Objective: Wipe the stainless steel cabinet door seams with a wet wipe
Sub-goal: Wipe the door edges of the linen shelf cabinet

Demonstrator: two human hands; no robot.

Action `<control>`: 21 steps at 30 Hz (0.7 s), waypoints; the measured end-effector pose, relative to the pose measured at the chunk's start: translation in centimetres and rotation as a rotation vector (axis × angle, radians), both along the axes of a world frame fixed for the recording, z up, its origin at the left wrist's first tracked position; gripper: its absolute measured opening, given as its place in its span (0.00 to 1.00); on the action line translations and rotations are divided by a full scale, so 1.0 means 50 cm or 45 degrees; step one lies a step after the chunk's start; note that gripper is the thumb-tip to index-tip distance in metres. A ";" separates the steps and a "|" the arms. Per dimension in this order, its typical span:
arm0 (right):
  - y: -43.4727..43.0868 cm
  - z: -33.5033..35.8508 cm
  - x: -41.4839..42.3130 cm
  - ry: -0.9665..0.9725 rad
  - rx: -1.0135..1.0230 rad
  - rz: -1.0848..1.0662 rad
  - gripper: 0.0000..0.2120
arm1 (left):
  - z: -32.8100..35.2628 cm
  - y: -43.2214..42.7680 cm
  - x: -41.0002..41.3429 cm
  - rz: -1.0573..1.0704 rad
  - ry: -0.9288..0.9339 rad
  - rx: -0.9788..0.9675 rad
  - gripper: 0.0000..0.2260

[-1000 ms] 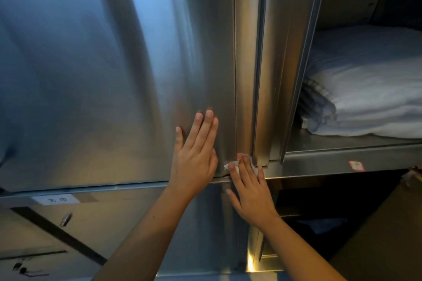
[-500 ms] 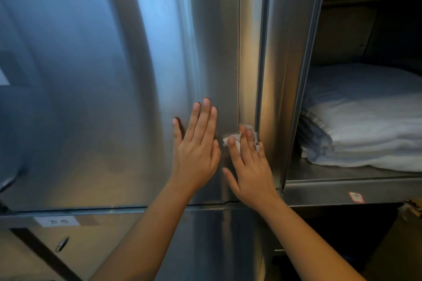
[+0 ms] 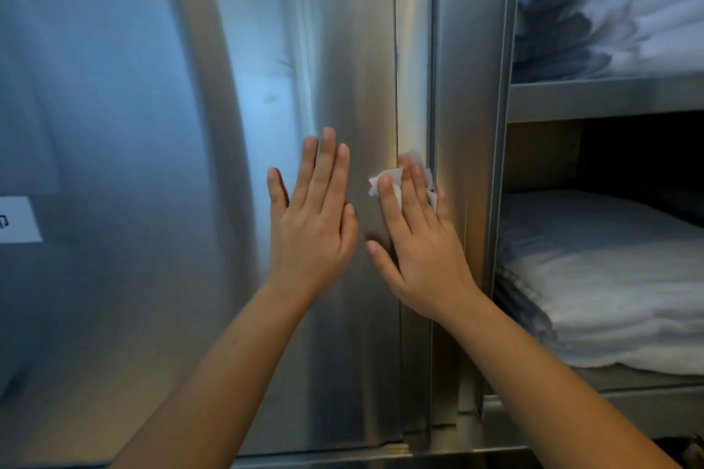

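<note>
A stainless steel cabinet door (image 3: 190, 126) fills the left and middle of the view. Its vertical seam (image 3: 396, 49) runs down along the door's right edge. My left hand (image 3: 312, 217) lies flat on the door, fingers straight and pointing up. My right hand (image 3: 415, 240) presses a white wet wipe (image 3: 388, 179) against the seam with straight fingers. Most of the wipe is hidden under those fingers; its crumpled corners stick out above and to the left.
To the right is an open compartment with steel shelves (image 3: 605, 99) holding folded white linen (image 3: 609, 278). More linen (image 3: 628, 4) lies on the shelf above. A white label (image 3: 19, 219) is stuck on the door at far left.
Both hands have slid upward along the door, the right one carrying the wipe from the door's bottom corner up the vertical seam. The view has risen with them.
</note>
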State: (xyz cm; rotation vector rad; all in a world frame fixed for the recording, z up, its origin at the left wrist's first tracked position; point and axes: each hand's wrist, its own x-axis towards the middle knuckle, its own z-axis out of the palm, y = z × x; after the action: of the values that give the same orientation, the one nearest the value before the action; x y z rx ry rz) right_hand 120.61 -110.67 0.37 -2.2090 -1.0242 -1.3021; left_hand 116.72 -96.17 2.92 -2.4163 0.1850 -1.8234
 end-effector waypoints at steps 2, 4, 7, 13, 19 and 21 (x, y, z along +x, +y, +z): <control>0.001 0.035 -0.001 -0.005 0.003 -0.002 0.32 | 0.038 0.004 0.004 0.020 -0.046 0.010 0.25; 0.002 0.070 0.000 -0.015 0.008 -0.006 0.32 | 0.071 0.006 0.008 0.028 -0.072 0.020 0.25; 0.003 0.123 0.002 -0.054 0.000 -0.013 0.31 | 0.115 0.007 0.014 0.030 -0.101 0.049 0.26; 0.004 0.216 0.013 -0.137 -0.027 -0.067 0.32 | 0.193 0.010 0.022 0.052 -0.154 0.101 0.26; 0.008 0.296 0.027 -0.231 -0.026 -0.131 0.33 | 0.252 0.003 0.017 0.047 -0.132 0.065 0.27; 0.009 0.325 0.030 -0.255 -0.019 -0.127 0.33 | 0.269 0.000 0.015 0.046 -0.111 0.047 0.27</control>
State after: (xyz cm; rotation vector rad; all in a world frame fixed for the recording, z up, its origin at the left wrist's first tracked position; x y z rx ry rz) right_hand 122.11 -110.24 16.61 -2.1995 -1.0070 -1.5917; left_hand 117.49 -96.18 16.35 -2.2953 0.1643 -1.8878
